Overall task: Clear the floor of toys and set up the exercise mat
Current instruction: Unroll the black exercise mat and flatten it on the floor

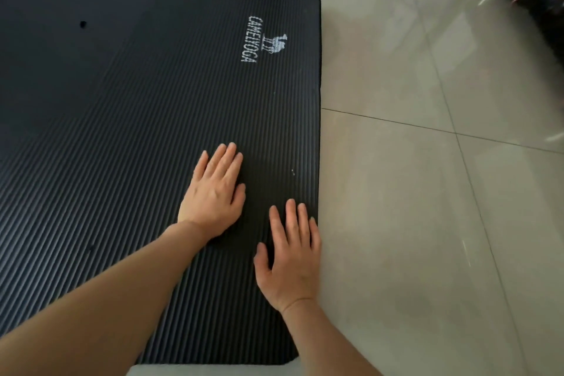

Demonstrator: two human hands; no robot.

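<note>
While the black ribbed yoga mat lies unrolled across the tiled floor, you look to be on the flattening step. Your left hand presses flat on it, fingers straight, gripping nothing. Just beside it, your right hand lies equally flat near the mat's right edge. No toys show on the visible tiles. Next, you'd likely smooth outward toward that end, keeping palms down so it settles.
</note>
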